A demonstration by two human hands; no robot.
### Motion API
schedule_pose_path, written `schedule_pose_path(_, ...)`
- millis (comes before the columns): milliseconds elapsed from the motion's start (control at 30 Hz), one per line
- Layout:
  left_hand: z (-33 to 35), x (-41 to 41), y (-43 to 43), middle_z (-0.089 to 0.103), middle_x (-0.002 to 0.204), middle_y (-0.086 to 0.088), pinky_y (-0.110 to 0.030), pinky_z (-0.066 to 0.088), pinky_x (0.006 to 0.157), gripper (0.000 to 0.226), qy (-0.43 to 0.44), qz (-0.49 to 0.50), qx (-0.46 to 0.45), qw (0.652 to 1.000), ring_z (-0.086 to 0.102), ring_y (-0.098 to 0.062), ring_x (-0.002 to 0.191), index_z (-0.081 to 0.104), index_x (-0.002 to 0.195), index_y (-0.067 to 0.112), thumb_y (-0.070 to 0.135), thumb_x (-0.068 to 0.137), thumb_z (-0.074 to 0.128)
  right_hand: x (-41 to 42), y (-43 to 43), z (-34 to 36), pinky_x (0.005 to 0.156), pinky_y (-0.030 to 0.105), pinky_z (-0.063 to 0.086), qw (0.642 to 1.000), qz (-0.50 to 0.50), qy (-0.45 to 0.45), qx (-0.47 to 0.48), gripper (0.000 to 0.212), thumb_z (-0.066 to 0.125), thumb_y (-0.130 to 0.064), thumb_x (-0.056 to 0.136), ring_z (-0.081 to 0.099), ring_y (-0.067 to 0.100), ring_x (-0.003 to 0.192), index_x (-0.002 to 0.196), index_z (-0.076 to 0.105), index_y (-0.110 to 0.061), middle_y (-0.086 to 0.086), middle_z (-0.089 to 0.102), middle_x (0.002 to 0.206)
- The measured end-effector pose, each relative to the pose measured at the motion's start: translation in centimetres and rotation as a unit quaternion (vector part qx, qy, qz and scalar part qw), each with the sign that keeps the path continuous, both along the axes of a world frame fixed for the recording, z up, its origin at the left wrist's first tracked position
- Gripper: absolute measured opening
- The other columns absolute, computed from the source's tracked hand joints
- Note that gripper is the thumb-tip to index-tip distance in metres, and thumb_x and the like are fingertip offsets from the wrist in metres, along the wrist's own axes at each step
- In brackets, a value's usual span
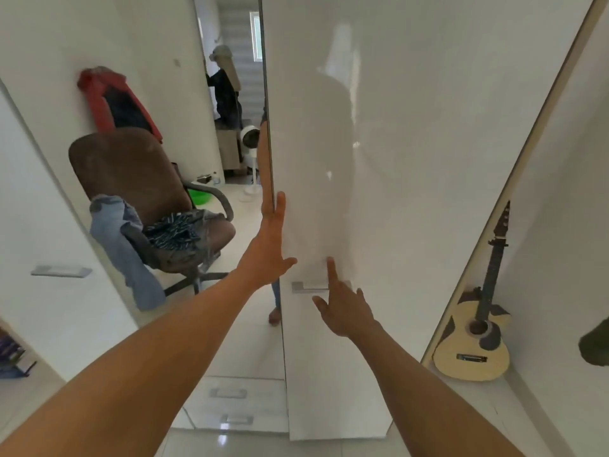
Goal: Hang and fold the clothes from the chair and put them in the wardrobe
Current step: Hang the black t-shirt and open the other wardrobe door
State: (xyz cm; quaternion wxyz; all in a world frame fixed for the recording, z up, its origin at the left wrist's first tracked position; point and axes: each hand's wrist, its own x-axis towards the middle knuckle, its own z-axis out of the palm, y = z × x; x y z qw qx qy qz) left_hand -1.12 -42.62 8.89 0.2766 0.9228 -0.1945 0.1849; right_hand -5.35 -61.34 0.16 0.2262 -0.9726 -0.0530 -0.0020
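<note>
A glossy white wardrobe door [412,159] fills the middle of the view. My left hand [270,252] lies flat on its left edge, fingers spread, holding nothing. My right hand [342,308] is at the silver door handle [306,287], index finger pointing up against the panel, empty. Left of the door, in what looks like a mirror panel, a brown office chair [138,192] appears. A light blue garment [128,252] hangs over its armrest and a dark striped garment [178,229] lies on its seat.
A red and dark jacket [115,100] hangs on the wall above the chair. Another white door with a handle [61,270] stands at the left. Two white drawers [234,404] sit low in the middle. An acoustic guitar [474,341] leans at the right. A person's reflection [224,94] shows.
</note>
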Motion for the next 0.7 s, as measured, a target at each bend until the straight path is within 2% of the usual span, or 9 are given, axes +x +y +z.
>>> schedule_pose_path(133, 0.0, -0.6, -0.9, 0.017, 0.163, -0.014, -0.051, 0.040, 0.109, 0.146, 0.007, 0.060, 0.016, 0.998, 0.046, -0.034, 0.135, -0.042, 0.137, 0.050, 0.017, 0.076, 0.086, 0.0, -0.9, 0.2, 0.114, 0.052, 0.028, 0.999, 0.022, -0.028, -0.002, 0.084, 0.038, -0.048, 0.101, 0.056, 0.033, 0.119, 0.150, -0.029, -0.031, 0.018, 0.059, 0.130)
schedule_pose_path(233, -0.1, -1.6, -1.8, 0.032, 0.152, -0.014, -0.047, 0.044, 0.104, 0.143, 0.003, 0.090, 0.012, 0.996, 0.049, -0.031, 0.129, -0.044, 0.134, 0.051, 0.017, 0.080, 0.083, -0.5, -1.5, 0.0, 0.114, 0.053, 0.029, 0.999, 0.025, -0.039, -0.010, 0.081, 0.034, -0.050, 0.101, 0.058, 0.032, 0.116, 0.150, -0.029, -0.033, 0.017, 0.059, 0.129)
schedule_pose_path(333, -0.5, -3.0, -2.4, 0.033, 0.149, -0.014, -0.045, 0.049, 0.099, 0.142, -0.011, 0.116, 0.012, 0.993, 0.050, -0.031, 0.126, -0.045, 0.135, 0.048, 0.019, 0.080, 0.083, -1.9, -1.9, -0.4, 0.115, 0.055, 0.028, 0.998, 0.029, -0.055, 0.007, 0.079, 0.033, -0.050, 0.102, 0.062, 0.030, 0.112, 0.150, -0.027, -0.035, 0.013, 0.060, 0.128)
schedule_pose_path(500, -0.6, -6.8, -2.8, 0.022, 0.159, -0.014, -0.049, 0.046, 0.103, 0.132, 0.001, 0.113, 0.003, 0.994, 0.047, -0.034, 0.134, -0.036, 0.142, 0.041, 0.020, 0.083, 0.080, -4.5, -2.5, -1.3, 0.116, 0.057, 0.024, 0.996, 0.019, -0.086, 0.031, 0.074, 0.027, -0.058, 0.100, 0.061, 0.029, 0.114, 0.149, -0.027, -0.043, 0.011, 0.061, 0.128)
schedule_pose_path(633, -1.4, -10.5, -3.1, 0.030, 0.154, -0.013, -0.051, 0.049, 0.099, 0.131, -0.025, 0.079, -0.015, 0.996, 0.052, -0.033, 0.127, -0.036, 0.140, 0.052, 0.024, 0.084, 0.079, -7.7, -3.0, -2.0, 0.117, 0.057, 0.022, 0.991, 0.012, -0.116, 0.064, 0.068, 0.019, -0.064, 0.098, 0.059, 0.022, 0.120, 0.149, -0.022, -0.047, 0.003, 0.065, 0.126)
schedule_pose_path(700, -2.3, -12.3, -3.1, 0.035, 0.153, -0.009, -0.052, 0.054, 0.096, 0.126, -0.014, 0.066, -0.043, 0.997, 0.056, -0.029, 0.122, -0.031, 0.145, 0.051, 0.030, 0.085, 0.078, -9.4, -3.8, -2.2, 0.117, 0.056, 0.020, 0.990, 0.005, -0.119, 0.077, 0.065, 0.019, -0.065, 0.098, 0.058, 0.019, 0.122, 0.148, -0.019, -0.052, -0.002, 0.065, 0.126)
